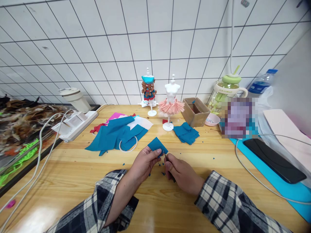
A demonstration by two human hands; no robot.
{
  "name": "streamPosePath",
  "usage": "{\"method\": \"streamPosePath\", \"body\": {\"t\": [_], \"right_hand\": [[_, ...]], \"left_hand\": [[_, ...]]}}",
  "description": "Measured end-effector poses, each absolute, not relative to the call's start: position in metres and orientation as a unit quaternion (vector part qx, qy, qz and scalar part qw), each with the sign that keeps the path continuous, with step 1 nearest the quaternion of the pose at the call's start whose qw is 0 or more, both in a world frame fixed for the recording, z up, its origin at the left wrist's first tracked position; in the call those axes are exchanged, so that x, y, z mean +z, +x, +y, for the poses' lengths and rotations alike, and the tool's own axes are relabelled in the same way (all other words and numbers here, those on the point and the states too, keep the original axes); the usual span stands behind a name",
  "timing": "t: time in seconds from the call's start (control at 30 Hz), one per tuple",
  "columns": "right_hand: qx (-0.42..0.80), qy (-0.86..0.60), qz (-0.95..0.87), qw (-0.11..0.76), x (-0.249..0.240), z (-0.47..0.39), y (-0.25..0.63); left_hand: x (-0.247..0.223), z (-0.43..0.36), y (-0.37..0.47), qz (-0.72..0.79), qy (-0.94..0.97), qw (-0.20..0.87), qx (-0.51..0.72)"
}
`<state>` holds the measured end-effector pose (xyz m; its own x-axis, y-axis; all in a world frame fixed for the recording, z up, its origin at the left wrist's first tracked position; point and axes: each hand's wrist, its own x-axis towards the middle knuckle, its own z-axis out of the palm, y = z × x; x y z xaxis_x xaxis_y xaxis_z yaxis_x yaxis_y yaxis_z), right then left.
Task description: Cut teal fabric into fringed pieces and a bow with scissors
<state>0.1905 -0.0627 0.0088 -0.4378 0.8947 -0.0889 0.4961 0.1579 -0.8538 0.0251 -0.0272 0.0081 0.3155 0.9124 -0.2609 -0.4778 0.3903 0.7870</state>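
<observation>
At frame centre, the left hand [147, 160] pinches a flat blue cloth piece [155, 146]; the right hand [181, 171] grips scissors [166, 157], mostly hidden.

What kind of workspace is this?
Likely a small craft or doll-clothes sewing workspace: a mini dress form with a pink ruffled skirt, a pile of teal fabric, and hands trimming a teal piece.

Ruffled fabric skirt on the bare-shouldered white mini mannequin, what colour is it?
The ruffled fabric skirt is salmon pink, seen in the head view.
</observation>
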Motion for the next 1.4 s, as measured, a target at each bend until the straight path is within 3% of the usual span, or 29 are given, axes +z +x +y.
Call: {"method": "streamPosePath", "body": {"t": [0.33,0.63,1.4], "right_hand": [[0.441,-0.48,-0.725,0.221,0.009,-0.064,0.191],[0.369,-0.557,-0.712,0.214,0.009,-0.06,0.197],[0.451,-0.52,-0.677,0.26,0.0,-0.05,0.203]], "left_hand": [[0.006,-0.024,0.022,0.396,0.274,0.733,0.481],[0.003,-0.023,0.021,0.409,0.294,0.707,0.497],[0.001,-0.022,0.022,0.407,0.355,0.709,0.454]]}}
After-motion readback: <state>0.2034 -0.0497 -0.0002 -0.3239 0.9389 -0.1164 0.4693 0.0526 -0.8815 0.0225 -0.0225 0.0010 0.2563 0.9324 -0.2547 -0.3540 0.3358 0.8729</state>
